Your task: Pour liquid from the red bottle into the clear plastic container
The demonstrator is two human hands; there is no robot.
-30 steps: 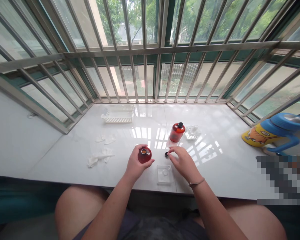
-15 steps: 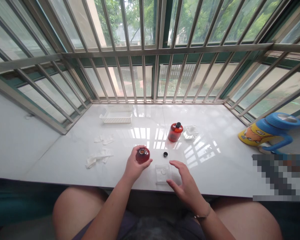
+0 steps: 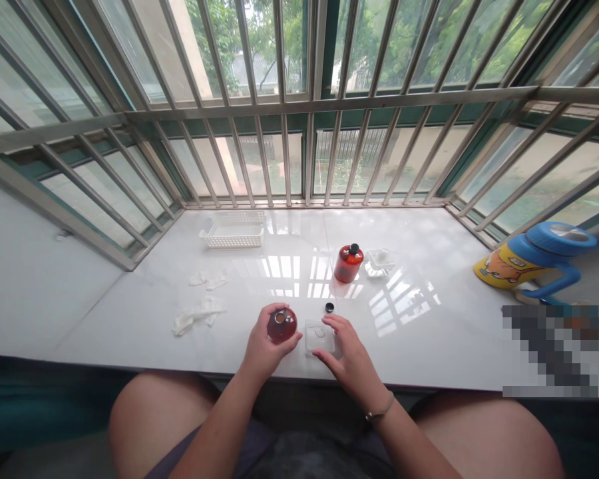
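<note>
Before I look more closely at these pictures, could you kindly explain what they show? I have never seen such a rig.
There is no machine here: you see a person's two bare hands. Every picture comes from one camera worn on the head, looking forward and down. The left hand holds a dark red, rounded bottle with an open neck. The right hand curves over the right side of a clear, square plastic box; whether it grips it, I cannot tell. Also on the glossy white surface are a small, round black cap, a bright red bottle with a black top, clear plastic packaging, crumpled white tissues, a white plastic mesh basket and a large blue-and-yellow flask. Behind are metal window bars.
</note>
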